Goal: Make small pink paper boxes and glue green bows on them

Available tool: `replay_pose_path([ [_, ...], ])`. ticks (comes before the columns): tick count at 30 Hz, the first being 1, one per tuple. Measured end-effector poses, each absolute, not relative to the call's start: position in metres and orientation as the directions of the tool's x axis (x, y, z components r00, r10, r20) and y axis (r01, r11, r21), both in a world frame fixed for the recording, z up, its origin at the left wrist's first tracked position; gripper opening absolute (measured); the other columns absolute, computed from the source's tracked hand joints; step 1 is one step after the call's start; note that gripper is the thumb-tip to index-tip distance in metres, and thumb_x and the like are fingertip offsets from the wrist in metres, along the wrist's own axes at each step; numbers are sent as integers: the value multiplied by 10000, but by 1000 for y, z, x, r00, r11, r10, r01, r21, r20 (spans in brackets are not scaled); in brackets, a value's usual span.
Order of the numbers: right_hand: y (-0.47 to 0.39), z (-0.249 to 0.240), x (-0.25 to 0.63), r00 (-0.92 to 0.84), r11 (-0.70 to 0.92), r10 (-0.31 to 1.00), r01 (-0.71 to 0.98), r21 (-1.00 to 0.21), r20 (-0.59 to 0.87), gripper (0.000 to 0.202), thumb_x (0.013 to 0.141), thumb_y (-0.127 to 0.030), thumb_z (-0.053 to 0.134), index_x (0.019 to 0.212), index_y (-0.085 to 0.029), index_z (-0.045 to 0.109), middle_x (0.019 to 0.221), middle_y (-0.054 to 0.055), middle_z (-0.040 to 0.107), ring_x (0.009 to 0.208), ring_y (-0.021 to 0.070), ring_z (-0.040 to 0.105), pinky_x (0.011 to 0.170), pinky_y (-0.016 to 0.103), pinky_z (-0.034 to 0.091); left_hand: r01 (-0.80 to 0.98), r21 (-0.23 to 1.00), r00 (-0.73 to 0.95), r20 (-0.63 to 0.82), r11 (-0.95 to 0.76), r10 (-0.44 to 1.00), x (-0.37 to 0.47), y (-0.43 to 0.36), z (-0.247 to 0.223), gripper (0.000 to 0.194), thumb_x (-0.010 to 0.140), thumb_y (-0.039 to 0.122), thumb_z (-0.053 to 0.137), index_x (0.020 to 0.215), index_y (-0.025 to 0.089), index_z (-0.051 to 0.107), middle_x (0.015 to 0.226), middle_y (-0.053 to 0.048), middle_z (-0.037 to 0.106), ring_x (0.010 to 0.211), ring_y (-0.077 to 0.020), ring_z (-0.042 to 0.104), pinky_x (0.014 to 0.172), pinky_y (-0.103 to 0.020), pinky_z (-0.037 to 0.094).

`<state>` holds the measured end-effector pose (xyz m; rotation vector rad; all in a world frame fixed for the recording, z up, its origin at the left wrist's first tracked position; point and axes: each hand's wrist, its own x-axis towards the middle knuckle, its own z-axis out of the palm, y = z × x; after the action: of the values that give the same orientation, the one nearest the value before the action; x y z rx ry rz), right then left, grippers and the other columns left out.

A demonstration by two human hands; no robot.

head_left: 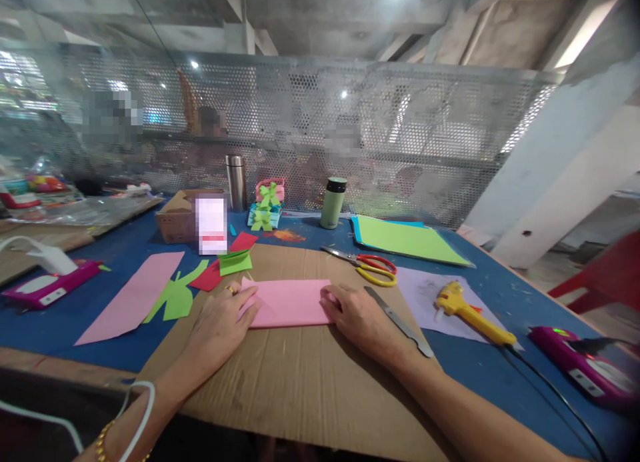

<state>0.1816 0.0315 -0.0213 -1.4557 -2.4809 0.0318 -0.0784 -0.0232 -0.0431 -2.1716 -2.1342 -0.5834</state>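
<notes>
Resting on one cardboard is one pink sheet. To its right are one pair of scissors, one blade and one glue gun; two bottles stand behind. The left hand and right hand reach forward, backs up, fingers narrow, holding the sheet's opposite ends.

One wide view looks out from the person's head, facing forward and tilted down across a blue table. The left hand and right hand show close to the lens, just below mid-frame, with a cardboard sheet beneath. Farther off, the view faces a perforated screen and takes in the ceiling above.
</notes>
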Motion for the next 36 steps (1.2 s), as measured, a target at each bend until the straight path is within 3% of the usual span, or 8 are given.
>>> replay_pose_path([
  [11,44,-37,187,-478,532,830,834,-147,288,286,974,-315,449,998,-208,712,934,86,739,837,204,668,695,272,399,986,169,-32,257,-13,966,-72,-27,-37,398,983,304,472,1312,147,632,1257,-138,647,1166,-277,589,959,-393,441],
  [17,45,-37,188,-486,537,826,832,-138,285,291,970,-323,451,1002,-211,717,911,85,741,798,200,669,675,272,402,992,126,-52,267,19,962,-70,-28,-40,425,982,305,451,1333,128,614,1238,-156,658,1108,-312,603,912,-442,439],
  [27,47,-41,189,-488,550,814,821,-150,314,312,971,-334,433,1009,-203,713,903,93,739,793,207,668,682,283,420,992,125,-23,308,-16,951,-75,-26,-46,381,986,189,360,1252,158,632,1058,-118,682,989,-248,618,846,-376,423],
  [36,42,-34,186,-480,530,834,833,-158,272,284,980,-307,451,1060,-196,700,957,96,739,871,208,672,732,274,419,994,105,-36,269,7,962,-73,-26,-46,403,995,198,339,1253,134,642,1080,-129,662,979,-243,622,827,-356,431],
])
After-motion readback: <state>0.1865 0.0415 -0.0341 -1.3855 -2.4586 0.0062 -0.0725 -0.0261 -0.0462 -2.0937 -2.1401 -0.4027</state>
